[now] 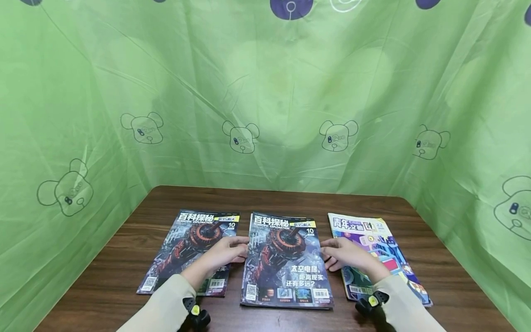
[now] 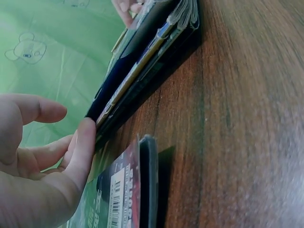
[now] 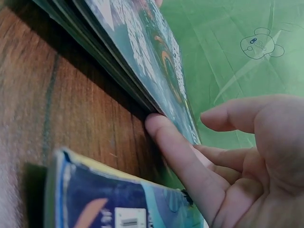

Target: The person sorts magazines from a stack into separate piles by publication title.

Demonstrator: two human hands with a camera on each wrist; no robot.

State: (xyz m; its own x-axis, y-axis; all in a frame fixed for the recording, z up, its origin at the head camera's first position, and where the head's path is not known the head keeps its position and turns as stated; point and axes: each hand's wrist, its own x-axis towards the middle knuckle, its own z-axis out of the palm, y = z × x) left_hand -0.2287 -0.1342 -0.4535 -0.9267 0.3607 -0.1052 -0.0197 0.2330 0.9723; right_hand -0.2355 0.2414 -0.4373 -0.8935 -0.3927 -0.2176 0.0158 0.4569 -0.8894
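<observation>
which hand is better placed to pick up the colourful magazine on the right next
Probably the right hand: its wrist and forearm already lie over the colourful magazine. The left hand is at the opposite side of the middle magazine stack, so it would have to cross over.

I see both forearms (image 1: 155, 309), in pale sleeves (image 1: 410, 306), stretched forward and slanting inward. The left hand (image 1: 226, 251) and right hand (image 1: 347, 253) face each other, apart and nearly level, their fingers (image 2: 84, 148) relaxed, gently bent and slightly spread.
</observation>
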